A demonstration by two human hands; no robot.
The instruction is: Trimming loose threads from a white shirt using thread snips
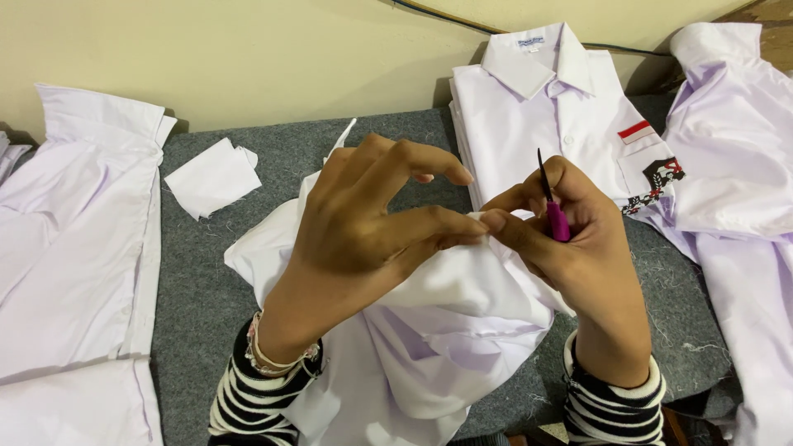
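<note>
The scene is seen from a single head-worn camera, which is aimed forward and steeply downward from above the person's own forearms. The grey tabletop (pixel 206 289) is taken in from its near edge up to the cream wall (pixel 248 58) at the back, so the view faces away from the wearer. The left hand (pixel 355 239) and right hand (pixel 578 248) are held close beneath the lens and fill the middle of the frame.

both hands raised together, left hand (pixel 363 235) pinching with fingertips, right hand (pixel 578 248) curled closed, thumbs meeting.
</note>
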